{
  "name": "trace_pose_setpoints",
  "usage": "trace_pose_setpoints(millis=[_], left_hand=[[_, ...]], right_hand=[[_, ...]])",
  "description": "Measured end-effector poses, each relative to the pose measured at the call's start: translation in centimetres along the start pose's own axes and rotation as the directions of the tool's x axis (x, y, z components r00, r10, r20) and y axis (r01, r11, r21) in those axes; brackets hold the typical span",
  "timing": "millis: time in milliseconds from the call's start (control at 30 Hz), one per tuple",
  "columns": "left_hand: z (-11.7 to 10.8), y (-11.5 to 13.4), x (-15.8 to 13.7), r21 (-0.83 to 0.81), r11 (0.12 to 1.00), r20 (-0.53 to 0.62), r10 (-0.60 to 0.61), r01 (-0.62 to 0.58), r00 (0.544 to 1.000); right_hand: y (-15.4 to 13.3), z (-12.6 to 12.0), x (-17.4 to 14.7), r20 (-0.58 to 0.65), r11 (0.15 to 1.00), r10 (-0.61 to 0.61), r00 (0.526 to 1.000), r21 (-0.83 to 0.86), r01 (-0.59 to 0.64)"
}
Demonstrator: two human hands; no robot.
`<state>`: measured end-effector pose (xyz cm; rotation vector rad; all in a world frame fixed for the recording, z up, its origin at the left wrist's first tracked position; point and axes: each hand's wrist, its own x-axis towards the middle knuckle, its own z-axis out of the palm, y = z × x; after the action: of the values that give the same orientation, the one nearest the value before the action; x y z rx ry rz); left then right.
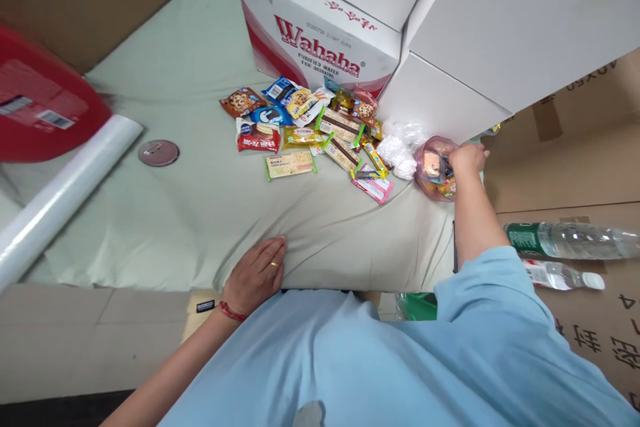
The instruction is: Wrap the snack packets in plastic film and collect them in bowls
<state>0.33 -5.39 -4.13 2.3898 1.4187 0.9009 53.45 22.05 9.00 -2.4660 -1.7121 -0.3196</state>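
Two hands on my feed, and they stand well apart. Over on the right side, the right hand [469, 159] is at the rim of a pink see-through container [436, 195], wrist bent, fingers curled down at its right side; I can't tell from this angle whether they grip the rim, reach inside or hold a packet, because the back of the hand covers them. So the container lies directly at those fingers, just to their left, with wrapped snacks [431, 164] showing through it.

Now the left hand [256, 272]: palm down on the near edge of the bench [195, 227], fingers stretched out and holding nothing, a ring [275, 264] on one finger and a red bracelet [232, 311] at the wrist. The container is well apart from it, up and to the right.

Outward we go! Just left of the container sit crumpled white bundles [400, 157], and beyond those a loose heap of packets: a pink packet [374, 187] near the bundles, a pale packet with green ends [291, 165], a red and white packet [259, 136], a brown cookie packet [242, 103]. Behind the heap stands a Wahaha box [320, 47]. Farther left, a round disc [159, 152] lies near a shiny roll [70, 197]. On the far right, two bottles rest on cardboard [560, 167].
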Motion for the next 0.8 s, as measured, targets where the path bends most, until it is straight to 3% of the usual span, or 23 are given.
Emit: trace_pose_setpoints(millis=[100,167,267,367,500,567,633,700,800], left_hand=[[0.3,-0.1,-0.4,-0.041,0.998,0.022,-0.039,0.040,0.999],[0.5,-0.2,-0.6,-0.061,0.997,0.034,-0.048,0.050,0.998],[0.6,-0.2,-0.6,-0.077,0.996,0.032,-0.039,0.042,0.999],[0.5,0.0,-0.4,-0.068,0.997,0.043,-0.036,0.039,0.998],[0.0,0.5,-0.1,-0.134,0.988,0.058,-0.064,0.071,0.996],[-0.5,0.6,0.1,-0.194,0.976,0.059,-0.091,0.101,0.994],[-1.3,0.7,0.3,-0.268,0.948,0.052,-0.166,0.174,0.985],[-2.3,0.8,0.8,-0.347,0.895,0.053,-0.278,0.279,0.959],[-3.6,1.3,2.2,-0.436,0.818,0.103,-0.367,0.374,0.924]], right_hand=[[-2.1,-2.2,-1.0,-0.086,1.000,-0.005,0.996,0.021,0.006],[-4.4,-3.2,-2.4,-0.071,0.989,-0.127,0.989,0.074,0.132],[-8.5,-3.1,-5.2,0.041,0.938,-0.331,0.943,0.125,0.324],[-12.0,-1.7,-7.7,0.195,0.910,-0.413,0.890,0.051,0.411],[-13.6,-0.7,-9.1,0.241,0.927,-0.359,0.902,-0.023,0.375],[-13.1,-1.1,-9.4,0.192,0.945,-0.327,0.925,0.045,0.325],[-12.1,-1.7,-10.1,0.109,0.941,-0.285,0.952,0.220,0.257],[-10.9,-2.3,-11.5,0.035,0.859,-0.194,0.980,0.488,0.152],[-9.7,-2.7,-15.5,0.061,0.546,-0.021,0.998,0.837,-0.040]])
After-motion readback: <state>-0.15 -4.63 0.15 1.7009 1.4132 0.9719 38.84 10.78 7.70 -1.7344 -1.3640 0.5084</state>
